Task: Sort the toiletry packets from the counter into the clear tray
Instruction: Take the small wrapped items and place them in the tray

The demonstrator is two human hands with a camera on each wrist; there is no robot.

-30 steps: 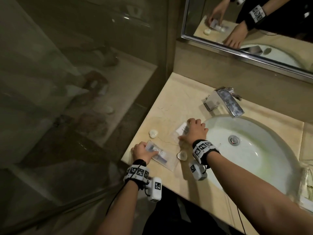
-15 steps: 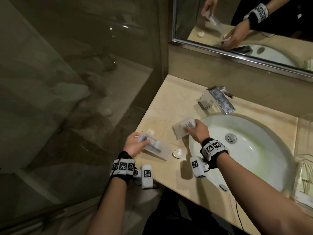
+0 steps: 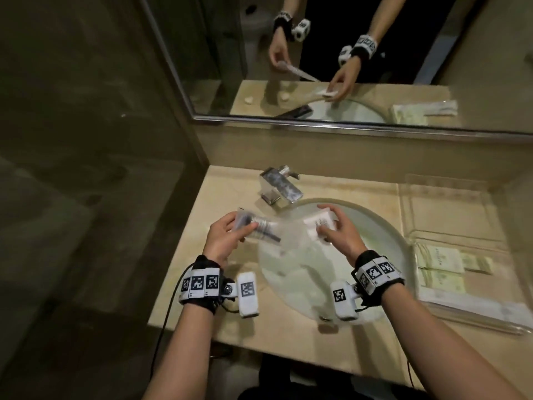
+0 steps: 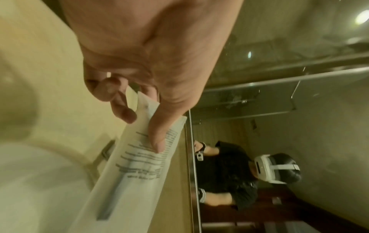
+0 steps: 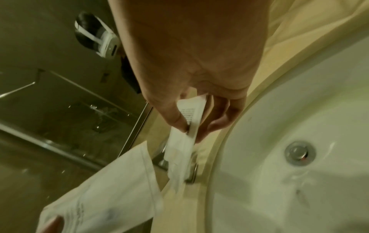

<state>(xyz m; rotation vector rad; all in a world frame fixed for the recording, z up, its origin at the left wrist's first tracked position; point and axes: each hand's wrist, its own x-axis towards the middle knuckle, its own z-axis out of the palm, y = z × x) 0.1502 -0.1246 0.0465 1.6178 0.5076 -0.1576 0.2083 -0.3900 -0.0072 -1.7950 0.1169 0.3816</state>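
Note:
My left hand pinches one end of a long translucent packet with a dark slim item inside, held above the sink's left rim. The left wrist view shows the thumb pressed on the printed packet. My right hand pinches a small white printed packet over the basin; thumb and fingers clamp the small packet, with the long packet beside it. The clear tray lies on the counter to the right, holding several green-white packets at its near end.
A chrome faucet stands behind the white basin. A mirror runs along the back wall and reflects two small white round items on the counter. A glass shower wall bounds the left side.
Both hands lifted their packets off the counter and carried them right, over the basin. The head view swung right, bringing the clear tray into sight.

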